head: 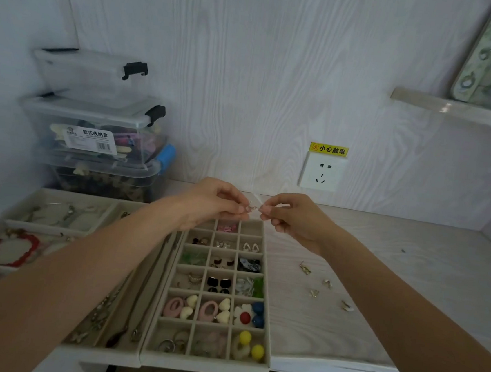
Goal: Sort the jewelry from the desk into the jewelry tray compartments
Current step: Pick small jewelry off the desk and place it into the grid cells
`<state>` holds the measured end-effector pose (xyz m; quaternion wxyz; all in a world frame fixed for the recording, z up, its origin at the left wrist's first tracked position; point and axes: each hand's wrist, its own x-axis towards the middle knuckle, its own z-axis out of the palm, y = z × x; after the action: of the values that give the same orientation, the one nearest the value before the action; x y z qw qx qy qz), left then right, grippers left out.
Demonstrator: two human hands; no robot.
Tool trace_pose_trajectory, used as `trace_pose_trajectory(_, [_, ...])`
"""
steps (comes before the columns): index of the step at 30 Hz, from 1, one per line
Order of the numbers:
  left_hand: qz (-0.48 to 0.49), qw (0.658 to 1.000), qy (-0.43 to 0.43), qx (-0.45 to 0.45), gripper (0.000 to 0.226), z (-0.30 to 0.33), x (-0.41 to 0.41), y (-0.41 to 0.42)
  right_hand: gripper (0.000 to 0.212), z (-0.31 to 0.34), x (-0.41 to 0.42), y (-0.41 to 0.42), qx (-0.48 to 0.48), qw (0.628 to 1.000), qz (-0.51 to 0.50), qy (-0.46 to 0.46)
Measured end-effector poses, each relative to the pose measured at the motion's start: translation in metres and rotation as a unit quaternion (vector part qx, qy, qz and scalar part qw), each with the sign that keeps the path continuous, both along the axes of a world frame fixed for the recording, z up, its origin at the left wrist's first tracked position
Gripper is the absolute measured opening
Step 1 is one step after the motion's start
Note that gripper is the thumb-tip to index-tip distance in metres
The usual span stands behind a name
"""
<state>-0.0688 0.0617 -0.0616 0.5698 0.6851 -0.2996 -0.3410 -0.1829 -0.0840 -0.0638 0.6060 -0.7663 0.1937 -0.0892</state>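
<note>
A beige grid jewelry tray (pixel 266 324) lies at the desk's front, most compartments holding earrings and rings. Above its far end, my left hand (pixel 215 202) and my right hand (pixel 291 218) pinch a small metal earring (pixel 252 208) between their fingertips. Both hands touch it. A small clear piece sticks up from my right fingertips. Several small loose earrings (pixel 326 286) lie on the desk to the right of the tray. The tray's top right compartment (pixel 251 228) looks bare.
A long-slot necklace tray (pixel 121 318) sits left of the grid tray, and bracelet trays (pixel 10 247) lie further left. Stacked clear storage boxes (pixel 99 128) stand at the back left. A wall socket (pixel 323 172) is behind the desk.
</note>
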Motion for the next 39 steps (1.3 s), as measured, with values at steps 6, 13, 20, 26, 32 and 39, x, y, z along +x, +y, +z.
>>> trace_pose_trajectory(6, [-0.020, 1.000, -0.006, 0.012, 0.021, 0.004, -0.008, 0.005, 0.005, 0.001, -0.001, 0.003, 0.059, 0.998, -0.002, -0.017])
trace_pose_trajectory(13, [-0.017, 0.999, 0.046, -0.013, 0.017, 0.006, -0.010, 0.011, 0.011, -0.001, -0.004, 0.003, 0.077, 0.997, -0.015, -0.020])
trace_pose_trajectory(20, [0.009, 0.998, 0.051, -0.018, 0.014, 0.007, -0.016, 0.008, 0.015, -0.001, -0.003, 0.012, 0.162, 0.986, -0.013, -0.027])
trace_pose_trajectory(26, [0.057, 0.985, 0.155, -0.045, 0.017, 0.010, -0.023, 0.001, 0.014, 0.003, -0.003, 0.017, 0.195, 0.979, -0.016, -0.056])
trace_pose_trajectory(32, [0.083, 0.978, 0.184, -0.051, 0.027, 0.016, -0.029, 0.001, 0.012, 0.007, -0.006, 0.018, 0.180, 0.979, -0.046, -0.083])
trace_pose_trajectory(39, [0.186, 0.971, 0.121, -0.090, 0.021, 0.016, -0.034, -0.009, 0.007, 0.009, -0.009, 0.026, 0.163, 0.981, -0.035, -0.101])
